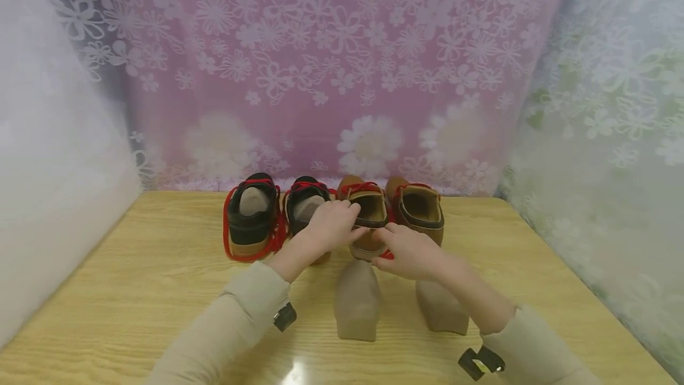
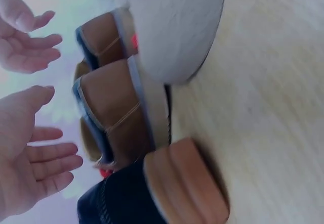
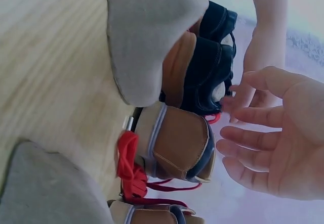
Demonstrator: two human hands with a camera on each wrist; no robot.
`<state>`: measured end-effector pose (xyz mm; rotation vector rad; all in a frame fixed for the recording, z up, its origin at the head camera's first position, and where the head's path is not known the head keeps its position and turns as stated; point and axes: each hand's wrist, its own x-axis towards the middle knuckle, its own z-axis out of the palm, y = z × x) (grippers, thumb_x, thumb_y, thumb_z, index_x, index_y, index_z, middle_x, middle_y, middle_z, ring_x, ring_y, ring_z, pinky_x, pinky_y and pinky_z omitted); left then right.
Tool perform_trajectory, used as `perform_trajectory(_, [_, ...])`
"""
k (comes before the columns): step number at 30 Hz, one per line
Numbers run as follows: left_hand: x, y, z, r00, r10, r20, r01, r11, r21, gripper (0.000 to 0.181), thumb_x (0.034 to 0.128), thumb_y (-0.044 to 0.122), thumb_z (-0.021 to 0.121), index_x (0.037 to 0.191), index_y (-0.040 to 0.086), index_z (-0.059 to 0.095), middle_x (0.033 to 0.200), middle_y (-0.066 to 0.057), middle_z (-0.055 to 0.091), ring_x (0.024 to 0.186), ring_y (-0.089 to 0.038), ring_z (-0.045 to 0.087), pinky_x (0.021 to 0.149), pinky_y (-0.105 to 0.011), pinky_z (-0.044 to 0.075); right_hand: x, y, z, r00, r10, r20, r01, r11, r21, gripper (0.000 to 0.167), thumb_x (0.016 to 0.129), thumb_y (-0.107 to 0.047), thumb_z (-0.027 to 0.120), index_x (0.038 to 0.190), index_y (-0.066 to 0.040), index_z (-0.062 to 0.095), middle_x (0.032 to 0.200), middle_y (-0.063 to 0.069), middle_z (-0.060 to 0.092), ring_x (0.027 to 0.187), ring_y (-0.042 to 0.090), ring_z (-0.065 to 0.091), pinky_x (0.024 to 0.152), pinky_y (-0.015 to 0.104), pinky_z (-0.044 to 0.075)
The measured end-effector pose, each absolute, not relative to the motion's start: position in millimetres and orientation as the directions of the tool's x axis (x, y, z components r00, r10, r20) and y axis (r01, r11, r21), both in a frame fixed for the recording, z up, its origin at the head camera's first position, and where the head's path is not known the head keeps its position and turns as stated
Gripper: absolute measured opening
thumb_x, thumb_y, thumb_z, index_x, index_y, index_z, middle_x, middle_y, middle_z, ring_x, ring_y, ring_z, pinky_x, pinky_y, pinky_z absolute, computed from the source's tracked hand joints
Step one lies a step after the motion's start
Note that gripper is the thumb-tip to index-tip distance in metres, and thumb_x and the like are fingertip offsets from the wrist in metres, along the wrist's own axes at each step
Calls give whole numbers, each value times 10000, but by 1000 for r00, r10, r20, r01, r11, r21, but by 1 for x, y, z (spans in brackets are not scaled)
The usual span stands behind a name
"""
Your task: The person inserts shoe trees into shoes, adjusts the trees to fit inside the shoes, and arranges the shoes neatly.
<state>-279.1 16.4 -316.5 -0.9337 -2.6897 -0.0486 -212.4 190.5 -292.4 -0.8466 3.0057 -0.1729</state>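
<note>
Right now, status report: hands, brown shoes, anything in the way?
Left hand, right hand: empty, hovering close by. Brown shoes: side by side, nothing visible inside. Possible obstruction: two grey pieces close in front.

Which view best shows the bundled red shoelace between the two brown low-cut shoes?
The right wrist view: the bundled red shoelace appears largest there, its bunched strands in plain sight. The head view shows only small red bits, partly behind the right hand; the left wrist view shows just a tiny red patch.
</note>
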Motion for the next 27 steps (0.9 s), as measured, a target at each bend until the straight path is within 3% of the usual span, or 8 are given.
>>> perform_trajectory(7, [-282, 27, -331, -801, 544, 249, 560, 828, -7, 453, 860, 475, 603, 1012, 49, 563, 907, -84, 554, 834, -247, 568, 703, -352, 484, -205, 186, -306, -853, -521, 30, -520, 845, -123, 412, 822, -305, 683, 1105, -21, 592, 982, 59, 564, 826, 190, 554, 690, 367, 468])
perform_trajectory(14, [-286, 28, -343, -785, 557, 272, 543, 830, -131, 476, 837, 529, 601, 942, 65, 580, 856, -65, 562, 805, -231, 572, 695, -340, 460, -188, 177, -321, -857, -515, 17, -506, 835, -215, 514, 787, -343, 728, 1134, 0, 568, 1058, 111, 554, 928, 257, 575, 763, 396, 473])
perform_trajectory(20, [-287, 30, -344, -785, 545, 294, 508, 839, -196, 516, 812, 576, 599, 928, 72, 594, 857, -58, 570, 836, -233, 558, 713, -341, 433, -173, 166, -329, -854, -518, 59, -514, 820, -251, 507, 737, -314, 770, 1079, 1, 570, 1010, 111, 522, 896, 254, 538, 751, 407, 457])
perform_trajectory(27, [-286, 32, -345, -775, 548, 314, 499, 836, -226, 504, 789, 581, 620, 879, 86, 606, 828, -48, 564, 836, -229, 539, 713, -339, 413, -161, 155, -346, -825, -546, 142, -561, 823, -93, 540, 638, -413, 809, 958, -65, 548, 943, 76, 472, 858, 225, 477, 657, 360, 444])
